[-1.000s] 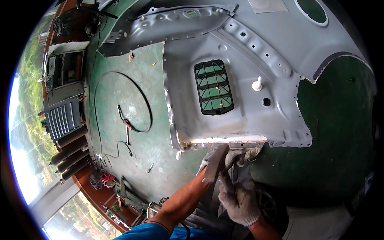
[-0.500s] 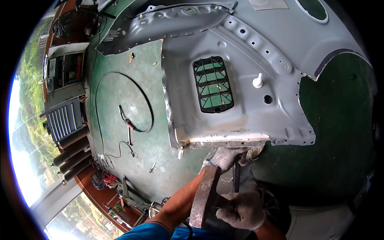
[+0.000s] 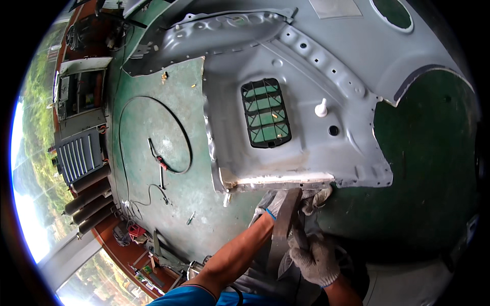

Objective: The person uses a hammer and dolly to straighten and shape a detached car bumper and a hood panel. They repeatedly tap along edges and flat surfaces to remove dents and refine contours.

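A grey sheet-metal car body panel [image 3: 316,148] fills the upper right, with a pale, roughened strip along its near edge. My left hand [image 3: 276,202], in a light work glove, is closed just below that edge; the dark metal rod it gripped is now largely hidden. My right hand [image 3: 316,259], gloved too, wraps round the handle of a hammer. The heavy, worn steel hammer head [image 3: 284,234] overlaps my left hand in the view and stands just below the panel edge. Whether it touches the rod cannot be seen.
A black slatted vent [image 3: 266,113] and a white plug [image 3: 321,108] sit in the panel. On the green floor to the left lies a looped black cable [image 3: 191,137]. Gas cylinders [image 3: 92,204] and a grey drawer cabinet [image 3: 78,159] line the far left.
The hammer and my right hand have moved up, bringing the hammer head over my left hand in view. The panel appears slightly farther left and lower; my left hand stays at its edge.
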`<state>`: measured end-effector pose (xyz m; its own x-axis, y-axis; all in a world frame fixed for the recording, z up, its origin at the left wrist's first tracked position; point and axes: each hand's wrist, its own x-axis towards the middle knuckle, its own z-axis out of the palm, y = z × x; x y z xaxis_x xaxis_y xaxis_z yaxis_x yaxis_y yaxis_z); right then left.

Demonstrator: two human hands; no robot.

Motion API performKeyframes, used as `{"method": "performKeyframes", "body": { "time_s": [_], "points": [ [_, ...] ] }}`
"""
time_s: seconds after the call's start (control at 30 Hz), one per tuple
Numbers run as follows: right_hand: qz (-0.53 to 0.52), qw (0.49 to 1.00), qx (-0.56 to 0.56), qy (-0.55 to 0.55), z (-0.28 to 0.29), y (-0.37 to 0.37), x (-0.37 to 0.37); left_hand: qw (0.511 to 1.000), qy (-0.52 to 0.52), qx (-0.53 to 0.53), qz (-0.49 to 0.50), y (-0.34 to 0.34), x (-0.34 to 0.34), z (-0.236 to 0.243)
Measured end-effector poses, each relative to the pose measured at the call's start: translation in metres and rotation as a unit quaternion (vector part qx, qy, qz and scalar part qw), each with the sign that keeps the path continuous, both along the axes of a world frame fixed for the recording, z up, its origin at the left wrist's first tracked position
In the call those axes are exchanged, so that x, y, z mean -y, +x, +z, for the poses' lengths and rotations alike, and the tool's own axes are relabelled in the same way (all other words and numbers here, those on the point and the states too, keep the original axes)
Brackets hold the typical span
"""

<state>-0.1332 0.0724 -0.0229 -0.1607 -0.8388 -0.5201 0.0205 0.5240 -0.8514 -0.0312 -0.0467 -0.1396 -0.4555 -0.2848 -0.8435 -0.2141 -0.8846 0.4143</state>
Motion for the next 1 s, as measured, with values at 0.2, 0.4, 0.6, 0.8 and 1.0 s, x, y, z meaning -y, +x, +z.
{"method": "performKeyframes", "body": {
  "time_s": [0.2, 0.4, 0.6, 0.8, 1.0],
  "points": [
    [-0.07, 0.988, 0.1, 0.089, -0.01, 0.0, -0.013, 0.993, -0.021, -0.047, -0.108, -0.009, 0.006, 0.002],
    [0.085, 0.995, 0.008, -0.05, 0.022, -0.015, 0.007, 0.974, -0.173, -0.025, -0.144, -0.007, -0.01, -0.027],
    [-0.011, 0.999, 0.02, 0.044, 0.005, 0.004, -0.008, 0.983, -0.116, -0.001, -0.144, -0.028, 0.016, 0.013],
    [-0.037, 0.993, 0.087, 0.073, -0.025, 0.003, -0.021, 1.0, -0.007, -0.03, -0.007, -0.03, 0.005, 0.009],
    [-0.008, 0.998, 0.063, -0.008, -0.003, -0.007, -0.025, 0.999, -0.009, -0.037, 0.035, -0.025, -0.01, -0.005]
  ]
}}
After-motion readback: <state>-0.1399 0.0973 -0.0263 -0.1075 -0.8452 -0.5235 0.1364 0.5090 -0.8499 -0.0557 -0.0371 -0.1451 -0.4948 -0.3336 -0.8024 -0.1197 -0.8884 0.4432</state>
